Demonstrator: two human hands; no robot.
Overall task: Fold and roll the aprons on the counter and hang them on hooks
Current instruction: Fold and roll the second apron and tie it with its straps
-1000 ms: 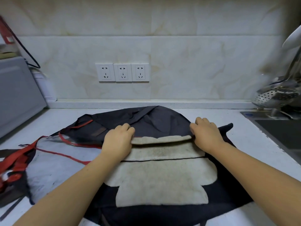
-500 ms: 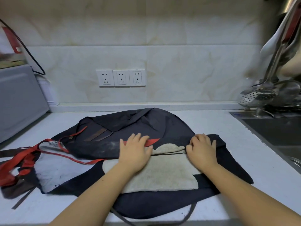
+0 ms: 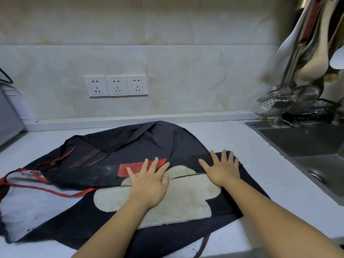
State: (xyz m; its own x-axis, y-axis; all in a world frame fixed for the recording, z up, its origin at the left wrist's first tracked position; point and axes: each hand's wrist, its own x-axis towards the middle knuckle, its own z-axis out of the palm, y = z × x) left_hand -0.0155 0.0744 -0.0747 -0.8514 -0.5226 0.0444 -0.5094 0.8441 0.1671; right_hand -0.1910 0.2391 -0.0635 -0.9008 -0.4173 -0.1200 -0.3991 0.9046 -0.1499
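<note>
White counter [image 3: 260,164] in a kitchen, with a marbled tile wall behind it. A dark apron [image 3: 149,142] lies spread flat on the middle of the counter, creased at its far edge, and its near edge reaches the counter front. A cream fleece patch [image 3: 186,202] sits on the near half of the apron. A red patch [image 3: 130,167] lies just beyond the cream patch.

The left hand [image 3: 149,181] rests palm down on the cream patch. Its grip is spread flat, with fingers straight and apart, pinching nothing, and the fingertips reach onto the red patch. The right hand [image 3: 222,169] rests palm down on the dark cloth at the patch's upper right corner. Its grip is also spread flat and holds nothing. A thin dark line crosses the patch between the two hands.

Brown straps [image 3: 89,159] lie on the left part of the apron. A red strap [image 3: 46,189] loops out to the left over a pale grey cloth [image 3: 24,207] that lies against the apron's left side. I cannot tell if this is a second apron. A brown strap end [image 3: 202,244] hangs at the near counter edge.

Three white wall sockets [image 3: 116,86] sit in a row above the apron. A steel sink [image 3: 307,144] is set into the counter on the right, well apart from the apron. Hanging utensils [image 3: 297,62] are above the sink and blurred. One of them is a perforated skimmer [image 3: 273,105]. A grey appliance [image 3: 7,116] is cut off at the left edge.
</note>
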